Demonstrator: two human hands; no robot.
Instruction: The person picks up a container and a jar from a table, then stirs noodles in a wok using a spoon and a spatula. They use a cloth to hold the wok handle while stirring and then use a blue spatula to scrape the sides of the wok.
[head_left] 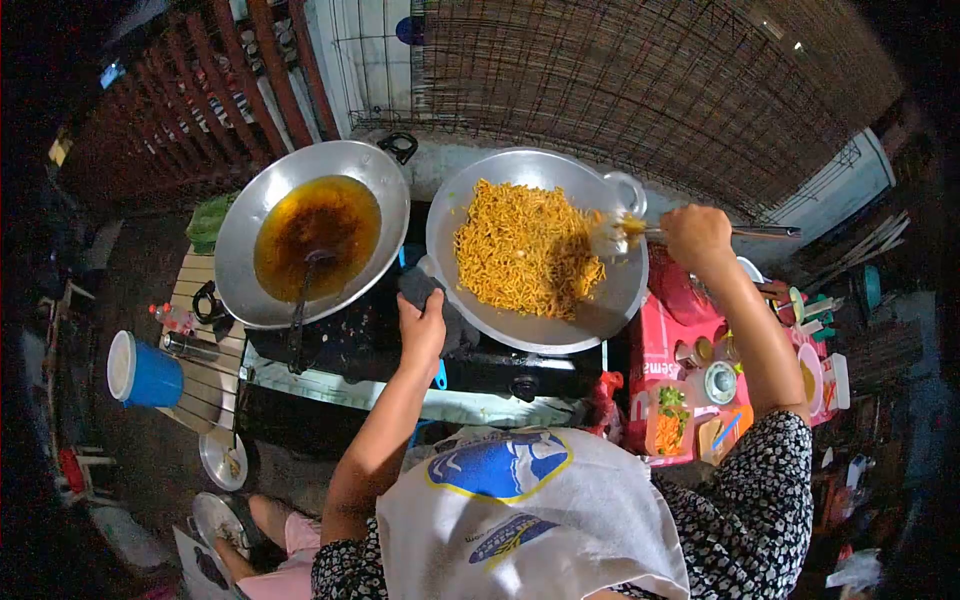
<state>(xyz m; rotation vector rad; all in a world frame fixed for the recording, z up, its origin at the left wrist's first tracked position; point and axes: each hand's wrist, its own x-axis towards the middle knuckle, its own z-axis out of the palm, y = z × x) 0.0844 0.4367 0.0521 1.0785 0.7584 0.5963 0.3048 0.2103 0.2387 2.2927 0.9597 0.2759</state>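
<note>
A wide metal wok (540, 335) full of fried noodles (520, 250) stands on the black stove. My right hand (697, 238) is closed around the metal handle of a spatula (765, 231). The spatula's blade is smeared by motion at the right side of the noodles, with some noodle bits on it. My left hand (422, 325) is wrapped on a dark cloth (418, 287) pressed at the wok's left rim; whatever lies under the cloth is hidden. On the left, a second wok (235, 250) holds brown oil (320, 235), with a dark ladle (299, 318) resting in it.
A red table (655, 375) at right bears jars, a tub of cut vegetables (668, 425) and other containers. A blue bucket (150, 370) stands left by a slatted wooden table (205, 385). Another person (290, 540) sits at lower left near plates. A woven screen (600, 75) hangs behind the stove.
</note>
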